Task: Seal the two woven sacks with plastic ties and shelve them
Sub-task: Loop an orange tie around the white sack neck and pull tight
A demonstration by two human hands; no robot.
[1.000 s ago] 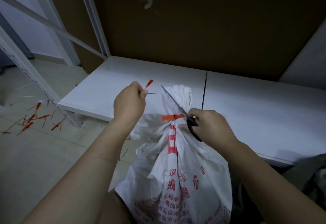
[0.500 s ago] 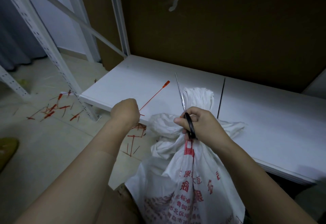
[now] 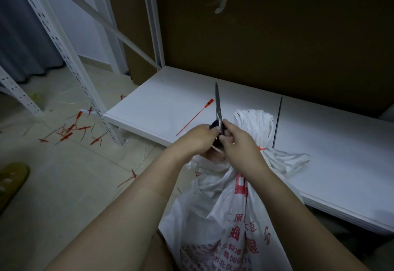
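Note:
A white woven sack (image 3: 223, 217) with red print stands on the floor against the low shelf, its gathered top (image 3: 253, 121) leaning onto the board. An orange-red plastic tie (image 3: 261, 148) cinches its neck, partly hidden behind my right wrist. My left hand (image 3: 196, 140) and my right hand (image 3: 238, 145) meet above the neck, both closed around the black handles of the scissors (image 3: 218, 104). The blades are together and point straight up. A long red tie tail (image 3: 198, 117) lies loose on the shelf just beyond my left hand. Only one sack is in view.
The white shelf board (image 3: 162, 104) spans the middle, with a brown cardboard back panel (image 3: 277, 46) behind it. A perforated white upright (image 3: 64, 57) stands at its left corner. Several red tie offcuts (image 3: 70, 130) litter the tiled floor. A yellow-green slipper (image 3: 10, 179) lies far left.
My left hand let go of the red tie tail, which now lies on the shelf, and came over to the scissors. The scissors lifted off the sack neck, blades upright.

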